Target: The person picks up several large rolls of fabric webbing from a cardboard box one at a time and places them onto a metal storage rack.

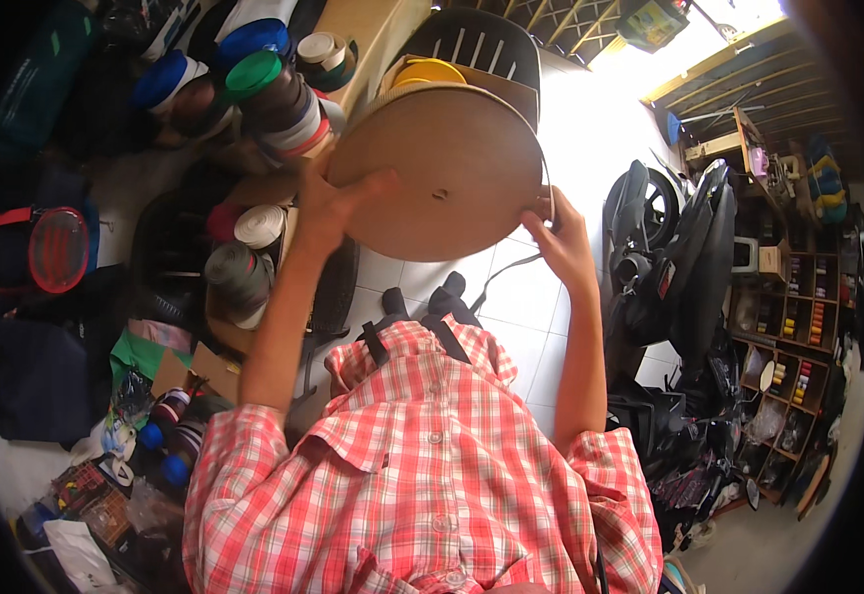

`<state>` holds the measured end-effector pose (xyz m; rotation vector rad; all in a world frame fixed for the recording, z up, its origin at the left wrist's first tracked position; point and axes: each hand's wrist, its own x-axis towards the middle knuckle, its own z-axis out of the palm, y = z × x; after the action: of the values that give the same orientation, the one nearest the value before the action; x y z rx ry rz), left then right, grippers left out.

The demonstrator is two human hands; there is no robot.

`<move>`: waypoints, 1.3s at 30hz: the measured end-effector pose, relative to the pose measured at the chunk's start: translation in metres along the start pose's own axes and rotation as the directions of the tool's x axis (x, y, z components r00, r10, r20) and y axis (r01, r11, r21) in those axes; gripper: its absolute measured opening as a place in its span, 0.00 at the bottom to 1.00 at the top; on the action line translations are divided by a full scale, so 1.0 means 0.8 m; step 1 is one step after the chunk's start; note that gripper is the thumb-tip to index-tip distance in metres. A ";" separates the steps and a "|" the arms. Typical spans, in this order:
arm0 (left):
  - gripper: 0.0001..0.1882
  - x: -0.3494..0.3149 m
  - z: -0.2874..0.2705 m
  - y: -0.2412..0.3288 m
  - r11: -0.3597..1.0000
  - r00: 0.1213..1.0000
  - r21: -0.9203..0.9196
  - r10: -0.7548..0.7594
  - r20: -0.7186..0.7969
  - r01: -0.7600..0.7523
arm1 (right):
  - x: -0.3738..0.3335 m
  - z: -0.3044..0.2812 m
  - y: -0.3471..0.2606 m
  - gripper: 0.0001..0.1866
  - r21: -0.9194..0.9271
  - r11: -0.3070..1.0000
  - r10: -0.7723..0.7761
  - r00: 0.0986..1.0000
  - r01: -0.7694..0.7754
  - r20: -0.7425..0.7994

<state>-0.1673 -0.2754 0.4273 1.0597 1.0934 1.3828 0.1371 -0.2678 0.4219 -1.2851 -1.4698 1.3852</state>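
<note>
I hold up a large round brown disc (432,168), flat like a cardboard reel side, with a small hole near its middle. My left hand (338,203) grips its left rim, thumb lying across the face and the other fingers hidden behind. On the right rim, my right hand (563,238) pinches the edge between thumb and fingers. A pale thin band runs along the rim there. Below that hand a dark strap (506,272) trails down toward the floor. Whatever is behind the disc is hidden.
Beyond the disc stands a black chair (496,45) with a cardboard box holding a yellow roll (427,72). Several strap rolls, including a green one (254,74), are stacked left. Bags and clutter lie lower left. A motorcycle (655,257) and a thread-spool shelf (793,297) stand right.
</note>
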 end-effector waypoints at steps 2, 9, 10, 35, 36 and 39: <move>0.26 0.004 -0.022 0.037 0.993 0.998 0.106 0.045 0.042 -0.049 | 0.008 0.003 -0.015 0.16 -0.510 0.859 -0.091 0.994 0.047 -0.061; 0.19 0.016 -0.065 0.141 0.644 0.843 0.710 -0.186 0.505 -0.284 | 0.025 -0.102 0.015 0.04 -0.862 0.475 -0.372 0.928 0.178 -0.014; 0.17 0.013 -0.067 0.143 0.458 0.747 0.772 -0.291 0.598 -0.440 | 0.026 -0.110 0.011 0.04 -0.884 0.435 -0.396 0.918 0.174 -0.015; 0.27 0.019 -0.020 0.183 0.311 0.722 0.696 -0.045 0.691 -0.647 | 0.048 0.148 -0.125 0.18 -0.349 0.540 -0.773 0.616 0.766 0.155; 0.27 0.018 -0.020 0.189 0.312 0.723 0.697 -0.045 0.689 -0.646 | 0.049 0.143 -0.126 0.16 -0.347 0.568 -0.755 0.640 0.747 0.142; 0.24 0.012 -0.017 0.214 0.326 0.715 0.651 0.135 0.685 -0.685 | 0.057 0.140 -0.122 0.20 -0.321 0.540 -0.827 0.562 0.778 -0.029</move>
<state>-0.2140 -0.2762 0.5932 2.5477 1.1333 0.6606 0.0017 -0.2441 0.4946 -0.6429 -1.8242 0.4258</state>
